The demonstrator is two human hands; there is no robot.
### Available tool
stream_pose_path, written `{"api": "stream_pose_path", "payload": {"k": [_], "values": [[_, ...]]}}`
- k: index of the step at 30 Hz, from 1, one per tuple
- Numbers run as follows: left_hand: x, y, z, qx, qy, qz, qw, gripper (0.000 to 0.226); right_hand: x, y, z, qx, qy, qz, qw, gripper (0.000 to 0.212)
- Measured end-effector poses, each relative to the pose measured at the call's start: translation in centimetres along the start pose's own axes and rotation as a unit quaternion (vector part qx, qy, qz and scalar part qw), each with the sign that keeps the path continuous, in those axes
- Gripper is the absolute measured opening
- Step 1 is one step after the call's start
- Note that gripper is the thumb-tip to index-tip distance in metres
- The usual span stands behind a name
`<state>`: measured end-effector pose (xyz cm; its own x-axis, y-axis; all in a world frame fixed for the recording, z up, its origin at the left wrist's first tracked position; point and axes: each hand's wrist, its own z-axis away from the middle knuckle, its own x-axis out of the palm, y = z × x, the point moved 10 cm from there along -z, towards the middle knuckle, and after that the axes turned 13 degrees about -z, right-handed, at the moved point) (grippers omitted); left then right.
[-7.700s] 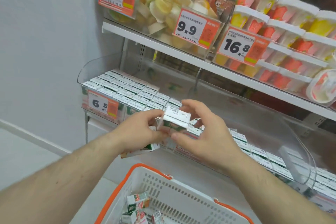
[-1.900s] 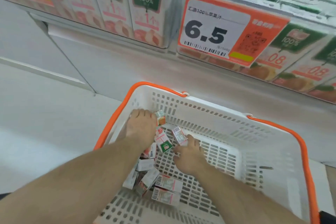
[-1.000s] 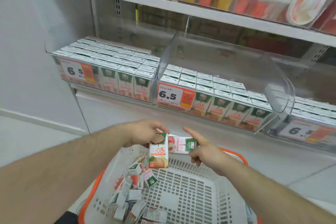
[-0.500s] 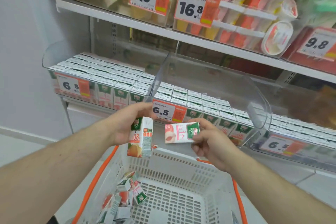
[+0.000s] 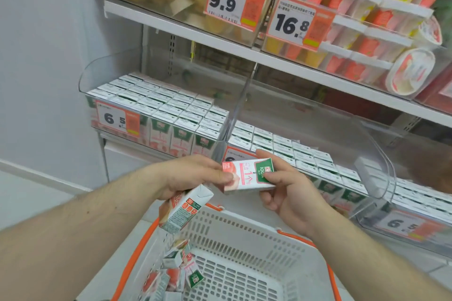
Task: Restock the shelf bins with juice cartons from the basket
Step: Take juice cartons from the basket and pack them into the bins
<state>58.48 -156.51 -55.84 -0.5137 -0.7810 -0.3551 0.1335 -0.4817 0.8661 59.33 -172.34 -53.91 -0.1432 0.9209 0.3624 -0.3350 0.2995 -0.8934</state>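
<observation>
The left hand (image 5: 193,176) gripped a tilted carton (image 5: 182,210); the right hand (image 5: 288,188) pinched a pink carton (image 5: 247,175) — both above the basket (image 5: 244,232). The left bin (image 5: 156,110) looked full, the middle bin (image 5: 362,144) had room behind, and perhaps a dozen loose cartons (image 5: 176,269) remained — count unclear.

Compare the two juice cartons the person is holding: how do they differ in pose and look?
The pink carton lies on its side, gripped by the right hand, with left hand fingertips on its end; the orange carton hangs tilted under the left hand alone. The pink carton shows its front with a green badge; the orange carton shows its side panel. Both look like the same small carton shape.
</observation>
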Motion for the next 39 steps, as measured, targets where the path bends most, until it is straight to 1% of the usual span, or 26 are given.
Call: {"api": "stream_pose_path", "payload": {"k": [3,6,8,10,11,12,13,15,16,17,19,20,21,22,23,24,25,26,29,30,33,36,38,39], "values": [[-0.9,0.1,0.1,0.021,0.019,0.005,1.000,0.038,1.6,-1.9,-0.3,-0.052,-0.020,0.061,0.997,0.051],[-2.1,0.4,0.1,0.051,0.044,0.013,0.998,0.043,4.0,-4.3,-0.6,-0.116,-0.056,0.108,0.986,0.070],[-3.1,0.8,0.4,0.074,0.068,0.014,0.995,0.047,6.0,-5.7,-0.5,-0.169,-0.068,0.174,0.968,0.072],[-4.3,1.1,0.5,0.095,0.100,0.031,0.990,0.049,8.5,-6.4,-0.1,-0.216,-0.092,0.253,0.938,0.073],[-4.8,1.2,0.6,0.104,0.112,0.046,0.987,0.050,9.7,-6.5,0.1,-0.240,-0.106,0.292,0.920,0.072],[-5.3,1.2,0.6,0.111,0.123,0.058,0.984,0.051,10.8,-6.7,0.2,-0.273,-0.113,0.342,0.892,0.069],[-5.8,1.2,0.6,0.117,0.132,0.066,0.982,0.051,11.7,-7.1,0.4,-0.316,-0.109,0.408,0.850,0.066],[-6.6,1.3,0.7,0.124,0.149,0.073,0.978,0.052,13.5,-7.7,0.6,-0.403,-0.095,0.517,0.749,0.055],[-7.2,1.3,0.9,0.124,0.164,0.077,0.976,0.051,14.2,-8.0,0.4,-0.426,-0.096,0.539,0.720,0.049],[-7.9,1.3,1.1,0.125,0.186,0.084,0.971,0.050,14.9,-8.3,0.2,-0.440,-0.101,0.548,0.704,0.045],[-9.6,1.8,2.0,0.135,0.246,0.099,0.955,0.048,16.3,-9.3,-0.4,-0.457,-0.106,0.556,0.686,0.042],[-10.8,1.9,2.6,0.132,0.296,0.086,0.942,0.046,16.9,-9.9,-1.0,-0.457,-0.102,0.565,0.679,0.041],[-12.1,1.9,3.3,0.112,0.360,0.047,0.925,0.047,17.3,-10.4,-1.6,-0.457,-0.093,0.582,0.666,0.040],[-13.3,1.8,4.1,0.083,0.421,-0.015,0.903,0.049,17.5,-11.0,-2.6,-0.454,-0.081,0.605,0.649,0.039],[-14.1,1.7,4.6,0.057,0.465,-0.081,0.880,0.053,17.7,-11.6,-3.7,-0.445,-0.067,0.631,0.632,0.038],[-14.4,1.8,4.8,0.041,0.487,-0.134,0.862,0.056,17.9,-12.1,-5.1,-0.434,-0.053,0.657,0.615,0.038],[-14.4,1.8,4.4,0.033,0.490,-0.171,0.854,0.057,18.0,-12.5,-6.5,-0.418,-0.041,0.682,0.598,0.039],[-14.2,1.6,3.9,0.026,0.481,-0.192,0.855,0.058,18.1,-12.7,-8.1,-0.395,-0.027,0.708,0.585,0.040],[-13.5,0.8,2.2,-0.011,0.445,-0.213,0.870,0.064,17.5,-12.5,-12.8,-0.317,0.009,0.770,0.553,0.050],[-13.3,0.7,1.8,-0.024,0.438,-0.223,0.871,0.066,17.2,-12.3,-14.3,-0.291,0.014,0.787,0.543,0.048],[-13.2,0.7,1.2,-0.059,0.424,-0.271,0.862,0.069,16.6,-12.8,-17.9,-0.219,0.038,0.817,0.533,0.026],[-13.1,0.6,1.0,-0.083,0.408,-0.305,0.857,0.065,16.4,-13.7,-20.1,-0.153,0.045,0.846,0.509,0.028],[-13.1,0.5,1.0,-0.090,0.403,-0.312,0.856,0.062,16.0,-13.3,-21.2,-0.109,0.037,0.869,0.480,0.027],[-13.0,0.4,0.9,-0.091,0.402,-0.313,0.855,0.061,15.6,-13.1,-21.8,-0.095,0.036,0.876,0.471,0.027]]}}
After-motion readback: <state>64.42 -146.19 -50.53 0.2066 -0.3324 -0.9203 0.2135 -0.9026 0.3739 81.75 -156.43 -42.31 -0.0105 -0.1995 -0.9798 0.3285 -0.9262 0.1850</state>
